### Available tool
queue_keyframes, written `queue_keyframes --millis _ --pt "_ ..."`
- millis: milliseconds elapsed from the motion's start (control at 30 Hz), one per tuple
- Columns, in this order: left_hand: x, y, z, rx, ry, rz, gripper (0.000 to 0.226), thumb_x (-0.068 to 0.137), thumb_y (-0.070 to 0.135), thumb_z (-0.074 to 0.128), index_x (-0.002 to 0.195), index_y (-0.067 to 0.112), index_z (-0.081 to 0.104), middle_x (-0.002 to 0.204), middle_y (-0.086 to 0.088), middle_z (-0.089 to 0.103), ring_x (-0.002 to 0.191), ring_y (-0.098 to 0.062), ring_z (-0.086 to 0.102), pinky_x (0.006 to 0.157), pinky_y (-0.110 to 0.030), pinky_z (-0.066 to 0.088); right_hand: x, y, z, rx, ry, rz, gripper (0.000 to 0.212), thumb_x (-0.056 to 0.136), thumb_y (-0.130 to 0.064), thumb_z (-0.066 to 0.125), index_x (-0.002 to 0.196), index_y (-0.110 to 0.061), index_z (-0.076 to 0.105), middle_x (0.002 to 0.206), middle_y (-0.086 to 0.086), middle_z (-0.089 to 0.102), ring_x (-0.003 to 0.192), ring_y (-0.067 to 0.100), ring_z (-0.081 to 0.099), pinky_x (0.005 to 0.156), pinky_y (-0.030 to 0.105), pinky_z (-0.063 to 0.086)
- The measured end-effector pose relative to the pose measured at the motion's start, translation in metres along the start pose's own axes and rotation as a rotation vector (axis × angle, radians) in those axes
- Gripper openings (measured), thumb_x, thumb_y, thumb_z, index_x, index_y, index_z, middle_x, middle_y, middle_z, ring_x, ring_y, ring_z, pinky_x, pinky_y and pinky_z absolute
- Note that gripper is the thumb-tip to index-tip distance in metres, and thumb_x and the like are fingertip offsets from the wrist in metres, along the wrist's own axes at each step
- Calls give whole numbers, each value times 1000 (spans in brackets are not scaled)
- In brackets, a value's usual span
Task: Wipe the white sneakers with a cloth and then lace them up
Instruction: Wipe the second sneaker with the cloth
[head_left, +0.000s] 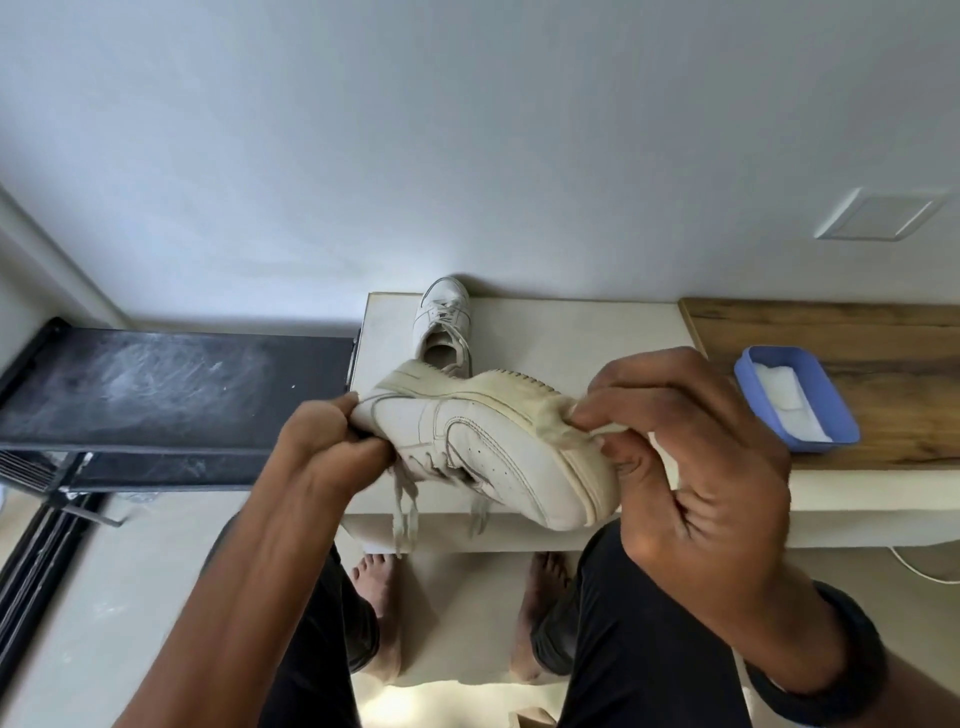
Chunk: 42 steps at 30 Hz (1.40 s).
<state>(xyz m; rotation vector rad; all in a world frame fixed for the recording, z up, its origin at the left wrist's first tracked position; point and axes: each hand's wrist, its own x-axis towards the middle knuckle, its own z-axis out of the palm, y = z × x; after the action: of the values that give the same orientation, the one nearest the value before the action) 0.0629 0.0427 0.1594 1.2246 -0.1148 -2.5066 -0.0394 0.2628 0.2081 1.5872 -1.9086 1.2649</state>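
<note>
the left hand is curled around the heel end of a white sneaker, with fingers and thumb closed tightly on it. the right hand is seen at 3 o'clock of that sneaker. a yellowed cloth is pinched between its thumb and fingertips and pressed against the sole edge, while the other fingers are bent loosely below. a black wristband is worn on the right wrist.

the sneaker is held in the air on its side, sole turned towards 12 o'clock, over the front edge of a white bench. loose laces are hung from it towards 6 o'clock. a 2nd white sneaker is stood upright on the bench at 12 o'clock, just behind the held one.

at 3 o'clock a wooden top is seen beside the bench, and a blue tray with white folded material inside is set on it. at 9 o'clock a dusty black rack is placed next to the bench. 2 bare feet are planted on the pale floor at 6 o'clock.
</note>
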Motion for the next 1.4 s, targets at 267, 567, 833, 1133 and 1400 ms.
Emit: queue_keyframes --millis 267,567,833,1133,1400 --pt "-9 -33 -13 217 -199 -169 45 101 20 47 132 -12 56 131 -29 63 128 -39 58 103 -57 47 34 2 -8 98 214 4 22 88 15 62 96 -5 63 90 8 62 86 23 64 73 36 52" --pt "-20 -55 -34 584 -480 4 68 48 26 102 105 -1 78 111 -18 75 92 -20 77 76 -25 62 41 11 -7 148 180 214 15 90 11 68 94 -4 68 91 7 68 88 27 69 72 45 55" --pt "-28 -57 -44 878 -478 535 52 67 46 89 101 8 79 108 -19 76 104 -29 73 86 -31 58 42 5 -7 224 260 260 7 94 -1 65 95 -8 64 90 9 69 85 25 69 73 34 55" --pt "-22 -52 -37 810 -348 628 38 80 46 74 88 10 80 88 -22 77 74 -29 77 63 -30 60 57 2 -16 296 -257 479 13 83 -24 69 93 -31 75 91 -12 73 88 17 71 77 47 60" --pt "-11 -44 -39 762 -298 740 27 75 42 75 81 15 78 83 -15 77 75 -24 74 68 -31 60 65 1 -17 200 -552 405 22 86 -12 76 90 -34 78 86 -18 72 91 9 69 80 38 58"
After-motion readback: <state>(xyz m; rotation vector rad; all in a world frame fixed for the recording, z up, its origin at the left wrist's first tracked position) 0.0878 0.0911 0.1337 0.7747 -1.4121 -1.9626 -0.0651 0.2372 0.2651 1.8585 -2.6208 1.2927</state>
